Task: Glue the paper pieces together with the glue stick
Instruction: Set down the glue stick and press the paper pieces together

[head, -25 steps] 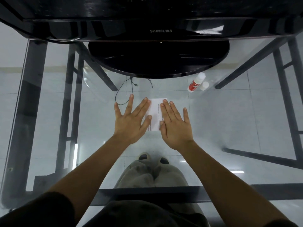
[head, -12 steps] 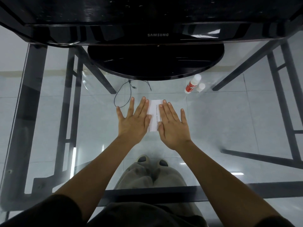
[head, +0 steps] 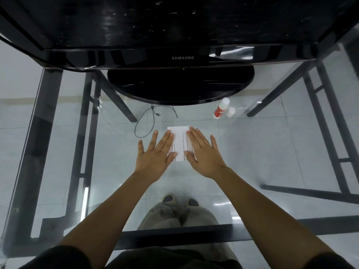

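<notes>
On the glass table [head: 272, 152], bare glass lies open left of the left hand [head: 155, 156], flat, fingers spread wide on the paper's [head: 179, 142] left edge. The right hand [head: 204, 154], also flat and spread, covers its right edge. The print is unreadable. The glue stick [head: 221, 109] stands well apart, far right, its cap [head: 231, 112] beside it.

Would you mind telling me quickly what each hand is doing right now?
Left hand: open and flat, fingers spread, on the left edge of the paper; holding nothing.
Right hand: open and flat on the paper's right side; holding nothing.
</notes>
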Demonstrator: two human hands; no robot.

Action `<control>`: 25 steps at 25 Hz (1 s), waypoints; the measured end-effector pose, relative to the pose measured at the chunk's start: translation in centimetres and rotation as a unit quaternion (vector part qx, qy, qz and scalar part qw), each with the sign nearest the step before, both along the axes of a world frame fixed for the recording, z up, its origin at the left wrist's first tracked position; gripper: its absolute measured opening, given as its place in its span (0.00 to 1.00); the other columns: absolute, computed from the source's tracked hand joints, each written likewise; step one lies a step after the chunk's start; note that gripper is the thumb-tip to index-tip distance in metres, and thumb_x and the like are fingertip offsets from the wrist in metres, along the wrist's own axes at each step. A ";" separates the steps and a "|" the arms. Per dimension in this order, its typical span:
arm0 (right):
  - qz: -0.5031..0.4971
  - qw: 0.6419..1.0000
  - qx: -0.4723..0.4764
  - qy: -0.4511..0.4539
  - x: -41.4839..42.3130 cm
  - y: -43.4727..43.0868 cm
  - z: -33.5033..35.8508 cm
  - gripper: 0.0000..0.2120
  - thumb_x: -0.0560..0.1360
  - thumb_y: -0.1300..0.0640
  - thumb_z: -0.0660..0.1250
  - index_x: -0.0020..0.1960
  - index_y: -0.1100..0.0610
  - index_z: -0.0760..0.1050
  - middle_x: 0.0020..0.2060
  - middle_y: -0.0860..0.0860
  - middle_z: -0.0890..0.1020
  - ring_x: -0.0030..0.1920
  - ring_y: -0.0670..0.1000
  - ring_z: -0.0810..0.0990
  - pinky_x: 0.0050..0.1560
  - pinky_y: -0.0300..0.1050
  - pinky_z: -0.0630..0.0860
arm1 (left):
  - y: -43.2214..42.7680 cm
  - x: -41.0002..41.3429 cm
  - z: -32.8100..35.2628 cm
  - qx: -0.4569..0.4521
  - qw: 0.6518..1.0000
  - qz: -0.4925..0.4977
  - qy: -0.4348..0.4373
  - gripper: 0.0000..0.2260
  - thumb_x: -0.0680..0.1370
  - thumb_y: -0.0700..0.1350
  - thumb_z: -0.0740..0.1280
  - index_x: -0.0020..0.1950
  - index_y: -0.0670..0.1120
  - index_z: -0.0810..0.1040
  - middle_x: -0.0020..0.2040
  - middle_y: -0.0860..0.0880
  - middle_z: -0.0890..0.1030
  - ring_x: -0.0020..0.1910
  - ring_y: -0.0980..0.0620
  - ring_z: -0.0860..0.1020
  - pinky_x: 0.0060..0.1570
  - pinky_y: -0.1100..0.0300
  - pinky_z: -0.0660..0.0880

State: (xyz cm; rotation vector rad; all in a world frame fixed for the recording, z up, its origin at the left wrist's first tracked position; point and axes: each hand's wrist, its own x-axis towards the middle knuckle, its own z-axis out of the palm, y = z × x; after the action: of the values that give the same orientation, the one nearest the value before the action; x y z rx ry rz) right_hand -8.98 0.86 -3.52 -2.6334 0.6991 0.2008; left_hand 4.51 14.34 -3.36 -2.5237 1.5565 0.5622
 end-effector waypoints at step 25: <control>-0.245 0.967 -0.058 0.044 -5.4 -3.5 -0.6 0.32 0.77 0.40 0.40 0.75 0.55 0.38 0.76 0.53 0.42 0.75 0.52 0.39 0.71 0.47 0.36 | -15.0 -3.7 2.9 -0.320 0.916 0.108 0.218 0.24 0.75 0.49 0.68 0.67 0.40 0.70 0.63 0.40 0.76 0.62 0.43 0.74 0.60 0.56 0.69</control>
State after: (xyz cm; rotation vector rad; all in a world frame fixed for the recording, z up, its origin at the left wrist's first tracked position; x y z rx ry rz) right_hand -14.39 -2.66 -4.15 -2.4715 1.4003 0.1341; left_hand 0.86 -0.70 -0.42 -3.2676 1.8588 0.7933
